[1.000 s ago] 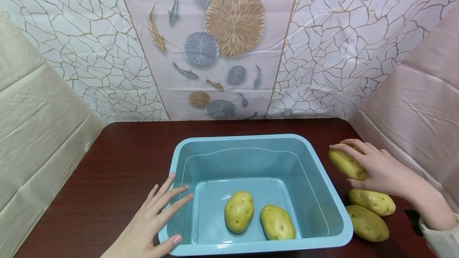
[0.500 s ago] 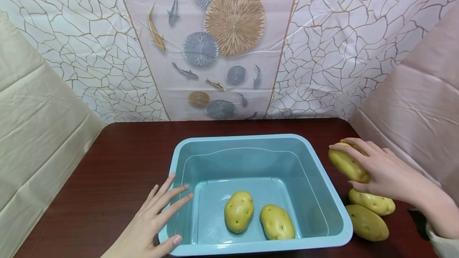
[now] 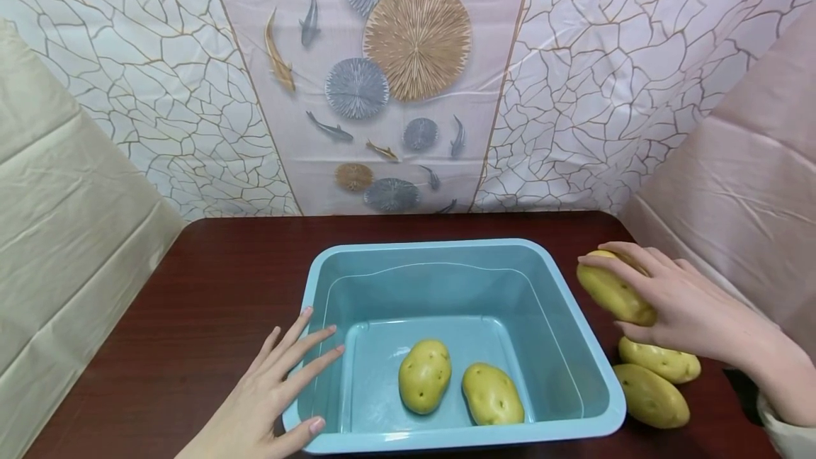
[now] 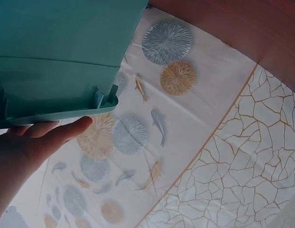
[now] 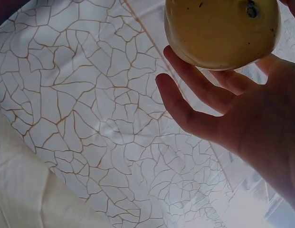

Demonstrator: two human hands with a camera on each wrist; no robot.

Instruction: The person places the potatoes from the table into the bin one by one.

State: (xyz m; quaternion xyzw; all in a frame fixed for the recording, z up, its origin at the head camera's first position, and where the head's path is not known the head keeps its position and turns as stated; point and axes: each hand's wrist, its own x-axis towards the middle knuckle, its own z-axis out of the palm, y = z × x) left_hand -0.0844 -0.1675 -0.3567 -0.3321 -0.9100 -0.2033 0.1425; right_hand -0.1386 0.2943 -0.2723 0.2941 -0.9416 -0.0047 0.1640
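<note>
My right hand (image 3: 682, 299) grips a yellow potato (image 3: 608, 291) beyond the tub's right side; the right wrist view shows the potato (image 5: 221, 31) against the fingers, its top cut off by the frame. Two more potatoes lie on the table under that hand, the upper one (image 3: 663, 361) partly covered by it and the lower one (image 3: 652, 397) beside the tub. With fingers spread, my left hand (image 3: 264, 388) rests on the left rim of the light blue tub (image 3: 455, 438). Inside, on the tub's floor, are a left potato (image 3: 424, 377) and a right potato (image 3: 492, 394).
The dark reddish-brown table (image 3: 185, 317) extends around the tub. Behind it hangs a patterned cloth (image 3: 414, 126) with fish and round motifs. Pale fabric walls (image 3: 76, 197) close in the left and right sides.
My right hand, with its potato, has shifted slightly; the potato now sits a little farther left, nearer the tub's right rim. The left hand and the other potatoes stay in place.
</note>
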